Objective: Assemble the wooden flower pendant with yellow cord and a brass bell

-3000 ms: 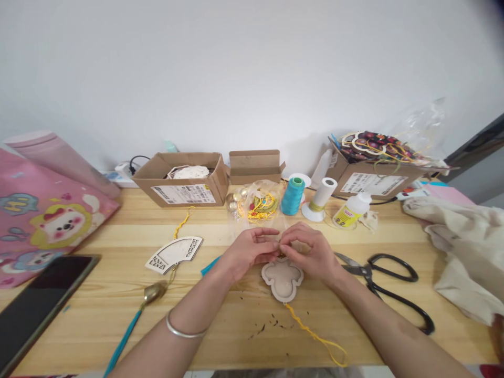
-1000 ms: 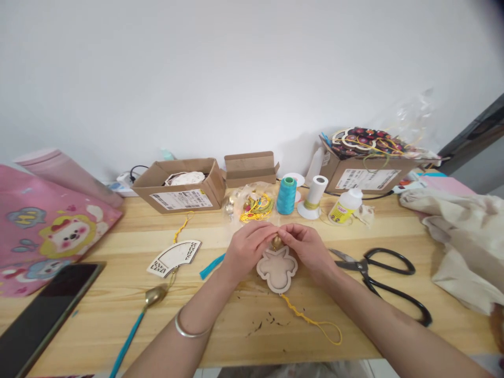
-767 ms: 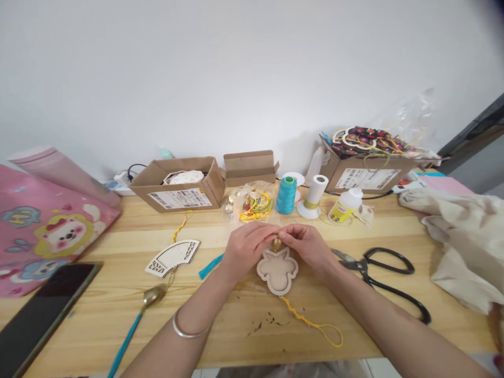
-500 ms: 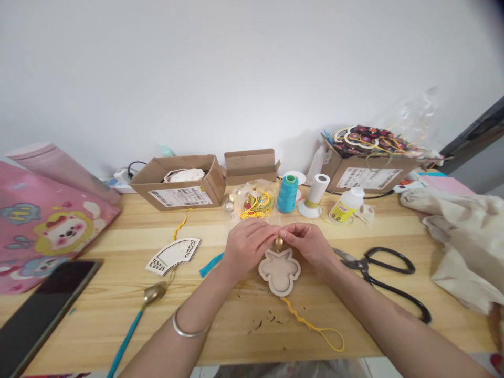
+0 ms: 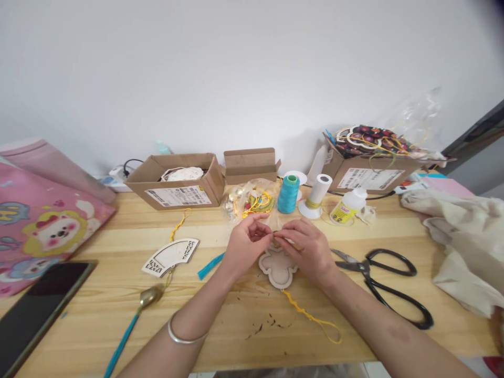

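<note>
My left hand (image 5: 248, 244) and my right hand (image 5: 309, 248) meet over the middle of the table, fingertips pinched close together. Between them shows a sliver of a small gold bell (image 5: 276, 241), mostly hidden by the fingers. My right thumb and fingers close on it; what my left fingertips pinch is too small to make out. Just below lies a pale wooden flower-shaped pendant (image 5: 280, 269), its top edge covered by my hands. A knotted yellow cord loop (image 5: 311, 316) trails from its lower end. A blue tassel (image 5: 210, 266) lies beside my left wrist.
Black-handled scissors (image 5: 364, 266) lie open by my right forearm. A fan-shaped wooden pendant (image 5: 171, 257) with a gold bell (image 5: 150, 295) and blue tassel (image 5: 125, 341) lies left, near a phone (image 5: 41, 310). Behind stand a blue thread spool (image 5: 289, 195), glue bottle (image 5: 348, 206) and cardboard box (image 5: 214, 181).
My fingers have shifted and now cover most of the bell, which showed fully before. The flower pendant sits slightly higher, its top hidden. My left fingers are more curled.
</note>
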A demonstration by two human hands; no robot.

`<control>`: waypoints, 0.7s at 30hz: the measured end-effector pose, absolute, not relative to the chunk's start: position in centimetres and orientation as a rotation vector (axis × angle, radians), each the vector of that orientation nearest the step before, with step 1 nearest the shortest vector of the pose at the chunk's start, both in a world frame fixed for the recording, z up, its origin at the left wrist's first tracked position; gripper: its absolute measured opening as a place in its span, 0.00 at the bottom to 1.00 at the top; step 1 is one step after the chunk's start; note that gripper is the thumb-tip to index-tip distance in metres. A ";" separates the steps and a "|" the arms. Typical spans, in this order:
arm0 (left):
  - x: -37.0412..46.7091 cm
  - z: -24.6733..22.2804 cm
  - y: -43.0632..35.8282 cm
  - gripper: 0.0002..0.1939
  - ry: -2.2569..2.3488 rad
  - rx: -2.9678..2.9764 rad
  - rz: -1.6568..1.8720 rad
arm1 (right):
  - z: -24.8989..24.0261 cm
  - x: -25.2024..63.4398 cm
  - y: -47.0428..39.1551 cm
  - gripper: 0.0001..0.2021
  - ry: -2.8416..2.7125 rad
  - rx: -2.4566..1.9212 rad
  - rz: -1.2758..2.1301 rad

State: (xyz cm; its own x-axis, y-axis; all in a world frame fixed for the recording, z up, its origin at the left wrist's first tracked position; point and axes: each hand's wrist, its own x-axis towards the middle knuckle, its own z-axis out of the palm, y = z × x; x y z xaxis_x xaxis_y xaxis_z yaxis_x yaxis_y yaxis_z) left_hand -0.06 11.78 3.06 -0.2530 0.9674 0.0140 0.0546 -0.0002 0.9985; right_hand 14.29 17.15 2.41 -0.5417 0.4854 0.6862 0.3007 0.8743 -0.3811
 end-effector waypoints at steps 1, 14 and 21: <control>0.0 3.1 11.8 0.19 1.416 1.070 1.373 | 2.4 14.3 17.2 0.06 -2.184 -0.573 0.259; -0.2 3.5 11.6 0.26 1.257 0.599 1.329 | 2.3 14.3 17.1 0.07 -2.259 -0.573 0.153; -0.2 3.3 11.6 0.29 1.251 0.633 1.309 | 2.2 14.4 17.2 0.06 -2.265 -0.602 0.140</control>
State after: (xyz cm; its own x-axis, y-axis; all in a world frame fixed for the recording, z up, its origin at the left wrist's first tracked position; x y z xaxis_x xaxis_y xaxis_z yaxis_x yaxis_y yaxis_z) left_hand -0.21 11.60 3.33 -0.1943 0.9302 -0.3114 -0.3530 0.2299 0.9069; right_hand 14.40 17.16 2.23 -0.5892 0.4635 0.6618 0.3787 0.8820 -0.2805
